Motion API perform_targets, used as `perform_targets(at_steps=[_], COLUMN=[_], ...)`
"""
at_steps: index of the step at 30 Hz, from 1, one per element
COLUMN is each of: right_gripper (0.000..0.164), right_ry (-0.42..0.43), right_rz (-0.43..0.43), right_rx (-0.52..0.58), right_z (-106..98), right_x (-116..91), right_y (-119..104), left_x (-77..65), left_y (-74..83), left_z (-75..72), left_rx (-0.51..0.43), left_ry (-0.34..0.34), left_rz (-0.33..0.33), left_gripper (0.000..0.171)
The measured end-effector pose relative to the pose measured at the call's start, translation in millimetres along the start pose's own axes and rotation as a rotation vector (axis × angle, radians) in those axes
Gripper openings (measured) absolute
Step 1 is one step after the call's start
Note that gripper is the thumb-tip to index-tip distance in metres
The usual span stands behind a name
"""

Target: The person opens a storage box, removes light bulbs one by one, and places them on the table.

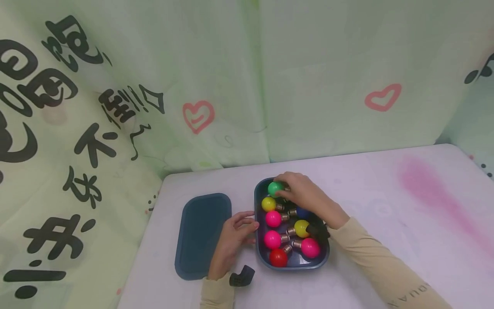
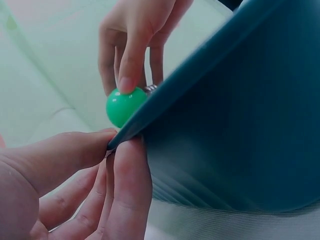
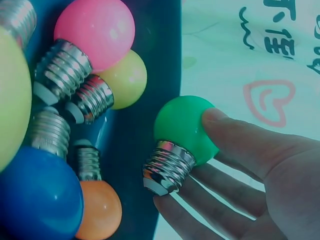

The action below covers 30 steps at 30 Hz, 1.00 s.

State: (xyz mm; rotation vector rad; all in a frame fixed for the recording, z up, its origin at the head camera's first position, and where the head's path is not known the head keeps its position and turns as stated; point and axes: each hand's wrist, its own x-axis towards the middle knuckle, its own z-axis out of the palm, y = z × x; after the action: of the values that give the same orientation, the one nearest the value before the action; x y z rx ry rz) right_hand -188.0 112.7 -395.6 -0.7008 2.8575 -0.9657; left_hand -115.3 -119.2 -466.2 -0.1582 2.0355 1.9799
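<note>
My right hand (image 1: 305,193) pinches a green light bulb (image 3: 182,125) between thumb and fingers, over the far end of a dark blue tray (image 1: 297,268). Its metal screw base shows in the right wrist view. My left hand (image 1: 234,236) is at the tray's left side; in the left wrist view its thumb and fingers pinch the rim (image 2: 137,125). Inside the tray lie several bulbs: pink (image 1: 273,219), yellow (image 1: 302,228), red (image 1: 278,257), blue (image 3: 42,197) and orange (image 3: 102,210). My right hand and wrist hide part of the tray.
A dark blue flat rounded piece (image 1: 202,236), like a lid or second tray, lies left of the bulb tray, partly behind my left hand. Both stand on a pale table (image 1: 386,214). A green curtain (image 1: 316,86) with drawings hangs behind the table and on the left.
</note>
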Motion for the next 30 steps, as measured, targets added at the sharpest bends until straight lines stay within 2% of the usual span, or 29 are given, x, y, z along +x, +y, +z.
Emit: perform_targets(at_steps=[23, 30], right_gripper=[0.037, 0.036], right_ry=[0.023, 0.048], right_rz=[0.025, 0.008], right_rx=[0.026, 0.012], right_z=[-24, -34], right_x=[-15, -23], right_y=[12, 19], left_x=[1.5, 1.9], left_y=[-1.9, -2.5], left_z=[-0.2, -0.3], left_rx=[-0.005, -0.003], left_ry=[-0.001, 0.002], left_rz=[0.0, 0.002], left_gripper=[0.046, 0.046])
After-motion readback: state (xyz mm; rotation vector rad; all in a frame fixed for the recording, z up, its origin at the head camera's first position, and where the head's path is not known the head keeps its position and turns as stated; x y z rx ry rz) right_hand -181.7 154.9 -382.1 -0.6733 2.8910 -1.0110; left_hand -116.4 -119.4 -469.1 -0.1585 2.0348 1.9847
